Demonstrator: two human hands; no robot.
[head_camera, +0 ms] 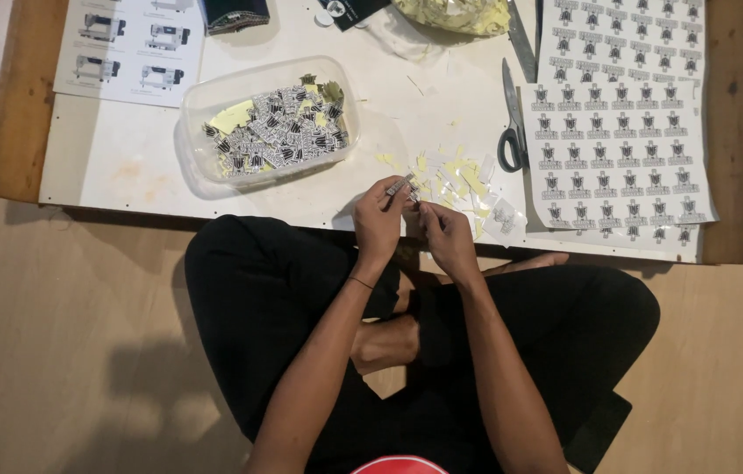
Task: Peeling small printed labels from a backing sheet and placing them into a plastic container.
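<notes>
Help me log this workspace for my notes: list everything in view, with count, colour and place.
cut sticker: one, black and white, pinched between both hands
plastic tub: one, clear, left on board, holding cut stickers and yellow backing
scissors: one, grey with dark handles, right of centre
sticker sheets: overlapping, count unclear, white with black designs, right
paper scraps: many, yellow and white, beyond the hands
printed sheet: one, white, far left
bag of scraps: one, yellowish, top
left hand: grip on sticker
right hand: grip on sticker
</notes>
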